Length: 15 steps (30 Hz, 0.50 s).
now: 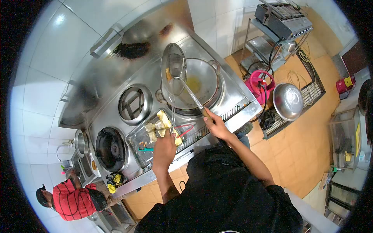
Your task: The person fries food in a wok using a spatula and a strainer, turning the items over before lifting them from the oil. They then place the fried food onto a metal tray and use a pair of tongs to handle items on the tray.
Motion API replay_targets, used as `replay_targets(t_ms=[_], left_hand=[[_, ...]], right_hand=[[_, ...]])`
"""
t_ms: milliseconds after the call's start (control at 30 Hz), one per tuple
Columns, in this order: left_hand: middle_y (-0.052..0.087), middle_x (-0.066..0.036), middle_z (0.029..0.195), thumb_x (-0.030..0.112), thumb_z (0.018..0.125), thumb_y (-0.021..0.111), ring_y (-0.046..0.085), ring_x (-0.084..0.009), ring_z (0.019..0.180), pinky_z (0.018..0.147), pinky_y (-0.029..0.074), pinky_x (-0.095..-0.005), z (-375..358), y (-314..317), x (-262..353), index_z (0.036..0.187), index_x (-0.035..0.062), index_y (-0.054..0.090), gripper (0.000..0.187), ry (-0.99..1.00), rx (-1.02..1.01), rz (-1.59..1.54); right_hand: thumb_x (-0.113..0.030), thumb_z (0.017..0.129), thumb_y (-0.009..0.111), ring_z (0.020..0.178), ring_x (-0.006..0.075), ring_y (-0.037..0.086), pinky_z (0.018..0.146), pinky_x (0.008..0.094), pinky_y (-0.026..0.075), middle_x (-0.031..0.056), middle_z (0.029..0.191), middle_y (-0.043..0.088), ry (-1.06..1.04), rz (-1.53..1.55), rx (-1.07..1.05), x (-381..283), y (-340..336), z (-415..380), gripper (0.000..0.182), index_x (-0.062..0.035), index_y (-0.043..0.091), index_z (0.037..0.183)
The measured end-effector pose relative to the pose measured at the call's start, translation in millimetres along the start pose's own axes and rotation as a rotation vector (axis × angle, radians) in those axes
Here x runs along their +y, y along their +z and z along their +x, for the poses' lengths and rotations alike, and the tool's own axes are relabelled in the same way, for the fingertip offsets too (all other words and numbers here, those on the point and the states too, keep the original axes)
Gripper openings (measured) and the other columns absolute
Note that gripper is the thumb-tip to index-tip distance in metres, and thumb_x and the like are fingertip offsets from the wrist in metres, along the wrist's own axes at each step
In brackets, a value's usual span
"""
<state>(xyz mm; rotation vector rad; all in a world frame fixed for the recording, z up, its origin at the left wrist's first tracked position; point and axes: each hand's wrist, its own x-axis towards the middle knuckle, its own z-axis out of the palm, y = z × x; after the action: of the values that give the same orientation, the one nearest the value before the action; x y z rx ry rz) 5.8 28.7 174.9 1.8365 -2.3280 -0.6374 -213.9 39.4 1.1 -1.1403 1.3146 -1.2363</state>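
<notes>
My left hand point(164, 150) grips the long handle of a round wire skimmer point(172, 70), which is raised over the left rim of a steel wok point(202, 83) holding yellow oil. My right hand point(216, 125) holds the wooden handle of a ladle point(178, 65). The ladle's bowl rests against the skimmer mesh, beside a small yellowish piece of food. Below the skimmer, a steel tray point(140, 144) on the stove holds several pale yellow fried pieces point(160, 125) and red-handled tongs point(185, 130).
Two empty burner wells point(134, 103) point(111, 148) lie left of the wok. A person in a red striped shirt point(72, 202) stands at lower left. On the orange floor to the right are a pink gas cylinder point(259, 83), a metal lid point(288, 101) and a shelf with a grill point(283, 17).
</notes>
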Motion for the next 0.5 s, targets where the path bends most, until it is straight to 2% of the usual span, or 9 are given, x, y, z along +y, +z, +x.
replay_targets(t_ms=[33,100,233,333,367,433,500], left_hand=[[0.062,-0.033,0.077,0.023,0.098,0.048,0.061,-0.0512,0.076,0.071,0.048,-0.0568,0,2,-2,0.106,-0.0053,0.058,0.031,0.0,0.001,0.0],[0.062,-0.034,0.078,0.023,0.098,0.047,0.061,-0.0513,0.077,0.072,0.047,-0.0571,4,12,-10,0.106,-0.0048,0.058,0.031,0.001,-0.035,0.009],[0.061,-0.037,0.09,0.025,0.099,0.046,0.059,-0.0525,0.089,0.079,0.045,-0.0591,10,18,-18,0.117,-0.001,0.057,0.033,-0.055,-0.168,0.003],[0.061,-0.036,0.086,0.025,0.099,0.047,0.059,-0.0526,0.088,0.079,0.044,-0.059,2,17,-18,0.114,-0.0014,0.057,0.032,-0.039,-0.131,0.016],[0.061,-0.035,0.081,0.023,0.098,0.048,0.06,-0.0515,0.082,0.074,0.046,-0.058,0,11,-10,0.109,-0.0036,0.057,0.03,-0.012,-0.058,0.004],[0.062,-0.033,0.077,0.022,0.098,0.049,0.061,-0.0504,0.076,0.069,0.047,-0.0571,-1,7,-6,0.104,-0.0058,0.057,0.029,0.011,0.02,-0.01],[0.061,-0.033,0.075,0.022,0.098,0.049,0.061,-0.05,0.075,0.068,0.047,-0.0572,1,11,-9,0.103,-0.0059,0.056,0.03,0.058,0.044,-0.053]], right_hand=[[-0.021,0.101,0.053,0.051,0.0058,0.038,0.046,0.0243,0.033,-0.006,0.064,0.043,-0.001,0.0,0.0,2,-1,-3,0.054,-0.0146,0.035,0.151],[-0.026,0.099,0.054,0.133,0.0265,0.046,0.111,0.0339,0.033,0.0221,0.142,0.05,0.211,-0.072,-0.018,-17,-4,-8,0.055,0.0018,0.04,0.144],[-0.026,0.098,0.055,0.133,0.0263,0.045,0.111,0.0337,0.033,0.0218,0.142,0.05,0.22,-0.016,-0.027,6,-4,-9,0.055,0.0013,0.04,0.144],[-0.025,0.099,0.055,0.133,0.0263,0.046,0.11,0.033,0.033,0.0222,0.142,0.05,0.231,-0.008,-0.026,-9,-4,-9,0.054,0.0025,0.04,0.143],[-0.025,0.099,0.055,0.133,0.0263,0.046,0.11,0.033,0.033,0.0222,0.142,0.05,0.237,-0.007,-0.032,-10,-4,-8,0.054,0.0025,0.04,0.143],[-0.023,0.099,0.055,0.132,0.026,0.046,0.11,0.0327,0.033,0.0224,0.141,0.051,0.068,0.014,0.023,-14,-4,-4,0.054,0.0031,0.04,0.143],[-0.022,0.099,0.054,0.131,0.0257,0.047,0.11,0.0326,0.033,0.022,0.14,0.052,0.048,-0.005,0.026,-23,-6,-2,0.053,0.0035,0.039,0.143]])
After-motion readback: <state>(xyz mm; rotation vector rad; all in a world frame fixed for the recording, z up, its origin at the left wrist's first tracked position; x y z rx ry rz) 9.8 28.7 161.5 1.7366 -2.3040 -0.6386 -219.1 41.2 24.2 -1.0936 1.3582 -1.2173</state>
